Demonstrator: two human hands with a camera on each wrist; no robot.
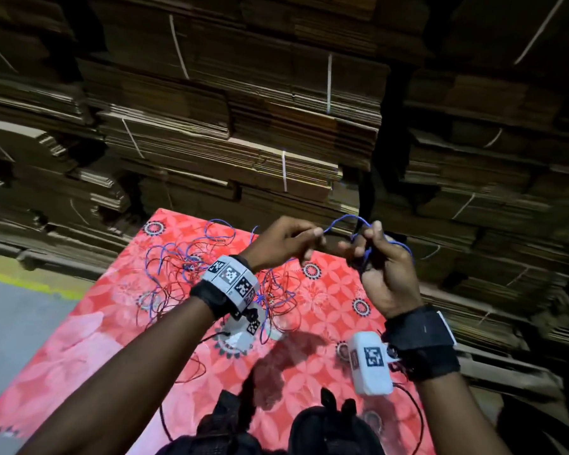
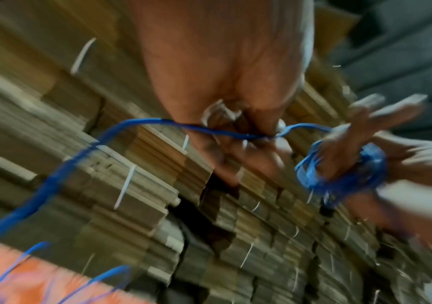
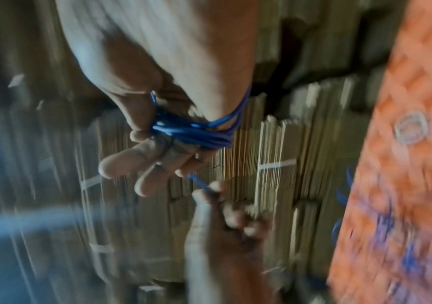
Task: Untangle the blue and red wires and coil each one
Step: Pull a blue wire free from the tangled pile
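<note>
My left hand (image 1: 314,236) is raised above the table's far edge and pinches the blue wire (image 1: 344,219) between thumb and fingertips. The wire arcs a short way to my right hand (image 1: 367,246), where several blue turns form a coil (image 3: 196,131) round the fingers, with the thumb on it. The left wrist view shows the same coil (image 2: 339,176) and the wire (image 2: 79,162) trailing down to the cloth. Below my left wrist, the rest of the blue wire lies tangled with the thin red wire (image 1: 178,274) on the cloth.
A red flower-patterned cloth (image 1: 79,349) covers the table. Tall stacks of flattened cardboard (image 1: 243,126) tied with white straps rise right behind and to the right. Grey floor with a yellow line (image 1: 20,284) lies at left. A black bag (image 1: 326,431) sits at the near edge.
</note>
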